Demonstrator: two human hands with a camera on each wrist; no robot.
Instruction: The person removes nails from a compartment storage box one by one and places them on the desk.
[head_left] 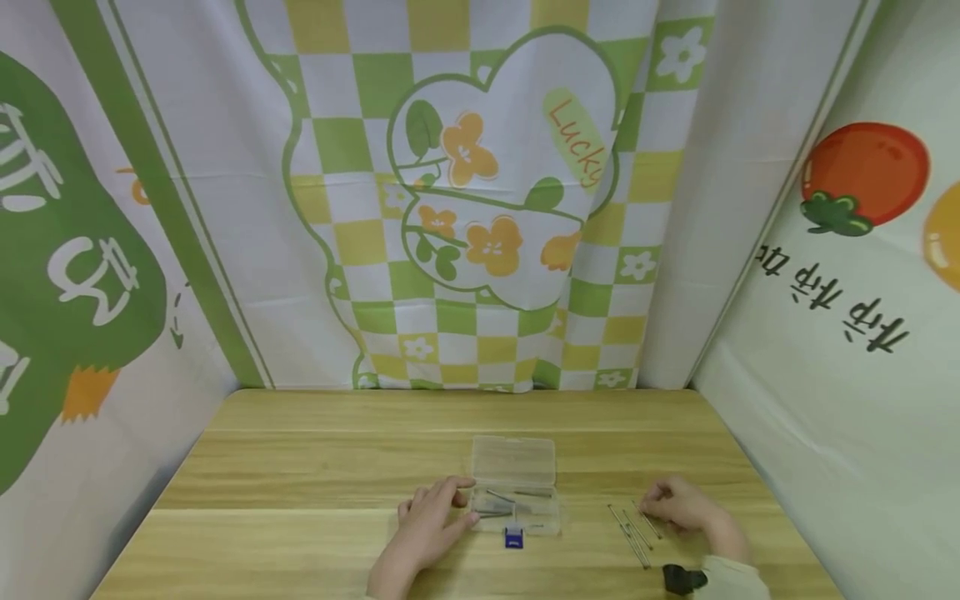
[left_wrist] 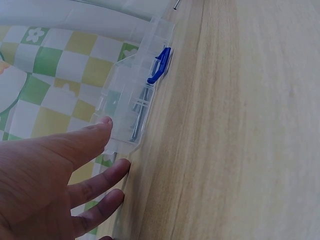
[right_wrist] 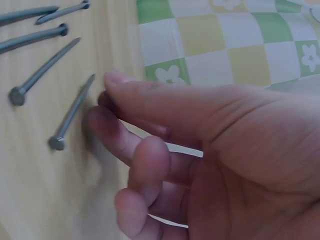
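A clear plastic box (head_left: pixel 553 528) lies on the table with its lid (head_left: pixel 513 461) folded back and a blue latch (head_left: pixel 513 539) at the front. Several nails (head_left: pixel 500 497) are inside. My left hand (head_left: pixel 429 523) is at the box's left end, thumb and fingers spread about its corner. Right of the box, several loose nails (head_left: pixel 637 530) lie on the wood. Beside them is my right hand (head_left: pixel 684 507), fingers bent and nothing between them. In the right wrist view, its thumb and forefinger are close to the tip of the nearest nail (right_wrist: pixel 73 114).
The wooden table (head_left: pixel 315 467) is bounded at the back by a checked curtain (head_left: pixel 457 350) and at the sides by printed cloth walls (head_left: pixel 840 400). A black band (head_left: pixel 681 578) is around my right wrist.
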